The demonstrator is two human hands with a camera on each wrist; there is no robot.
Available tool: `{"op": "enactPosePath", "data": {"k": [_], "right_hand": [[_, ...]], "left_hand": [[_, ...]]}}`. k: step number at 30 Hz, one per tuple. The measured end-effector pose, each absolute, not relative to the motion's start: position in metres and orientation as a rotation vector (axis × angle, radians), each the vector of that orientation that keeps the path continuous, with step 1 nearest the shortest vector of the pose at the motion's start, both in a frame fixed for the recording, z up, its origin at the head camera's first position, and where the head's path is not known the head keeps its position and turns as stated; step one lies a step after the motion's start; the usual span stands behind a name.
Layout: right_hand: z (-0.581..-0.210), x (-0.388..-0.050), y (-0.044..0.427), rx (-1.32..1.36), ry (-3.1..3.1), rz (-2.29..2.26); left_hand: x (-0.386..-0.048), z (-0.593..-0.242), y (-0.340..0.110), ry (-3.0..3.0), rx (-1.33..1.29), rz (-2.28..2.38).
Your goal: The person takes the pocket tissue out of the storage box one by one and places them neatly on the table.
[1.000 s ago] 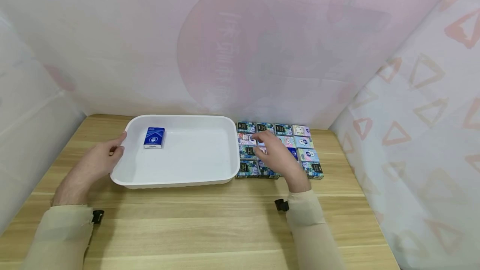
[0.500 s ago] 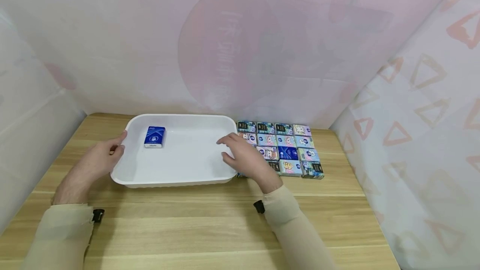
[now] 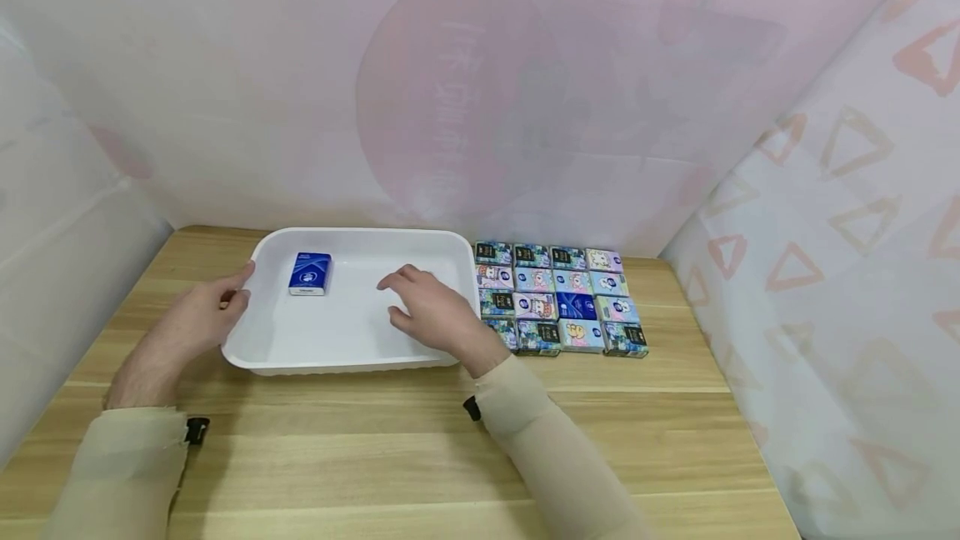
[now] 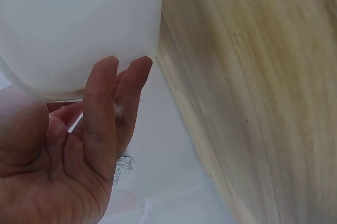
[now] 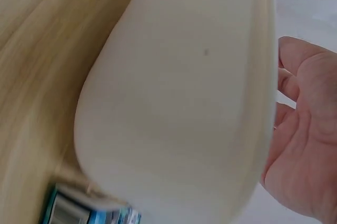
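Observation:
A white rectangular tray (image 3: 352, 348) lies on the table, with one blue tissue pack (image 3: 309, 273) in its upper left part. My left hand (image 3: 198, 315) holds the tray's left rim; in the left wrist view its fingertips (image 4: 101, 69) press the outer wall. Over the tray's right half hovers my right hand (image 3: 435, 311), fingers loosely bent and thumb apart, with nothing visible between them. The right wrist view shows the tray's outer wall (image 5: 174, 92) in front of that hand, hiding its fingertips.
Right of the tray, several patterned tissue packs (image 3: 534, 280) lie flat in close rows, one of them blue (image 3: 576, 306). Pale printed sheeting (image 3: 637, 107) rises behind and on both sides of the wooden table (image 3: 360, 457).
My right hand has moved left from above the rows of packs to over the tray. My left hand stays at the rim, and the blue pack in the tray has not moved.

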State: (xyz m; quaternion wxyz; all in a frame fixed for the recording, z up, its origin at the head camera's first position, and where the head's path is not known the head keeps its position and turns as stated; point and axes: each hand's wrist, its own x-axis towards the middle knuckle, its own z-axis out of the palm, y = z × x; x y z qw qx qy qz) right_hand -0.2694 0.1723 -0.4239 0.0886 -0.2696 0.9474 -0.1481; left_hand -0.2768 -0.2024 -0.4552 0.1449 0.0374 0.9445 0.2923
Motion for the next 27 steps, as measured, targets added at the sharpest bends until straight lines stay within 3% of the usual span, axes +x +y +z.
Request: {"op": "enactPosePath", "data": {"k": [16, 27], "right_hand": [[-0.454, -0.275, 0.084, -0.768, 2.856, -0.278], [-0.466, -0.281, 0.048, -0.651, 2.852, -0.24]], "left_hand": [[-0.279, -0.456, -0.2, 2.689, 0.068, 0.845], [-0.278, -0.459, -0.201, 2.694, 0.081, 0.853]]}}
